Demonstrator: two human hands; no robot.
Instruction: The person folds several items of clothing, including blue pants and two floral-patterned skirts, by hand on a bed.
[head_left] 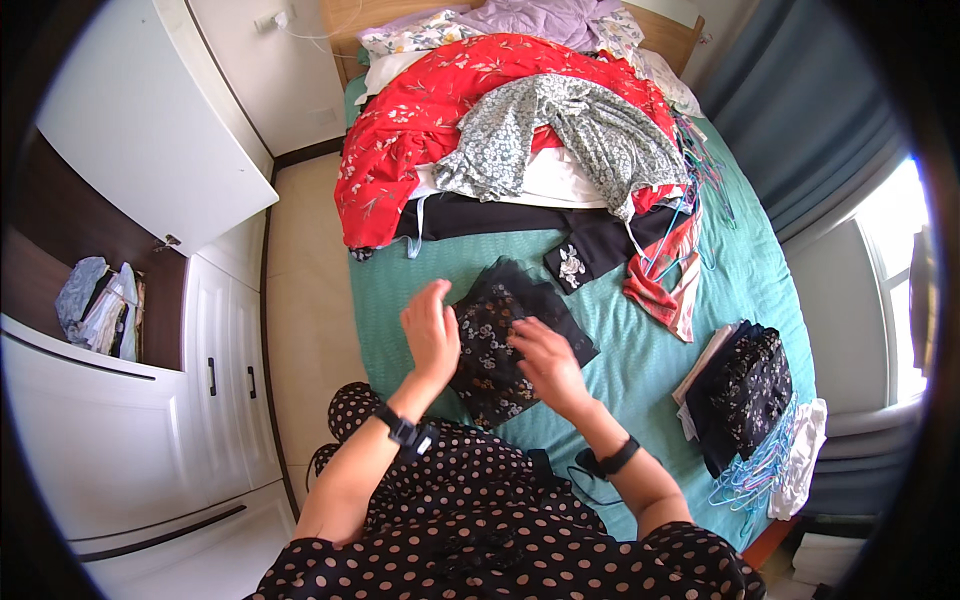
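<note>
A black sheer garment with a floral pattern (487,345) lies bunched on the green bedspread (620,380) right in front of me. My left hand (432,335) is at its left edge, fingers stretched upward and holding nothing. Over the garment's right part is my right hand (548,365), palm down with its fingers spread; whether it presses on the cloth I cannot tell. Just beyond the garment, a folded black piece with a white flower (571,266) lies beside a red and white strappy garment (662,285).
Red floral clothing (400,150) and a grey-green patterned garment (510,125) are heaped at the far side. To the right sit a stack of folded dark clothes (748,390) and several blue hangers (755,480). An open wardrobe (150,235) holds clothes at left.
</note>
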